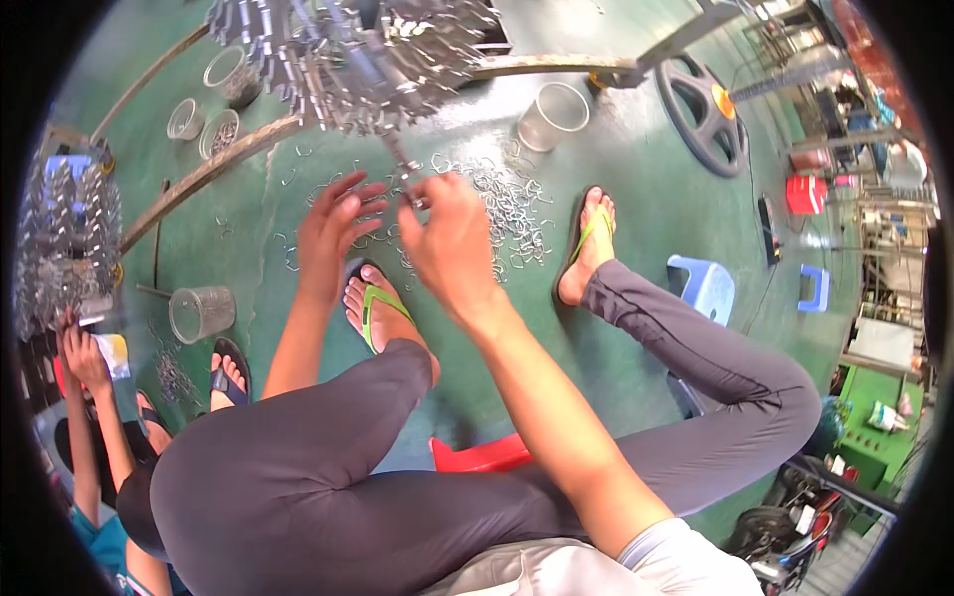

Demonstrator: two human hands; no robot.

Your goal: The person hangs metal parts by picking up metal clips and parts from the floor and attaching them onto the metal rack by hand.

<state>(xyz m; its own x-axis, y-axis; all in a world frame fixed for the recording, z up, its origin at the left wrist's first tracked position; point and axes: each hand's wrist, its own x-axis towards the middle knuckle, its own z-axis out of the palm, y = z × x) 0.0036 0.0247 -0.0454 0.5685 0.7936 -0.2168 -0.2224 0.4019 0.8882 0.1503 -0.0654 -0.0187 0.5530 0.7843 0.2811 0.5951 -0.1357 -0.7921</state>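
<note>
My right hand (449,243) is closed on the lower end of a thin metal strip (400,157), which hangs below a dense cluster of shiny metal pieces (348,60) at the top. Close by on the left, my left hand (333,226) has its fingers apart, with nothing seen in them. Beneath the hands, a pile of small bent wire hooks (502,204) is spread over the green floor. The exact shape of what the right fingers pinch is partly hidden.
A clear plastic tub (554,116) stands behind the hooks. A wooden bar (209,184) runs at the left. Another person's hands (87,360) reach to a second cluster of metal pieces (70,238). A blue stool (704,288) and a grey wheel (701,114) are at the right.
</note>
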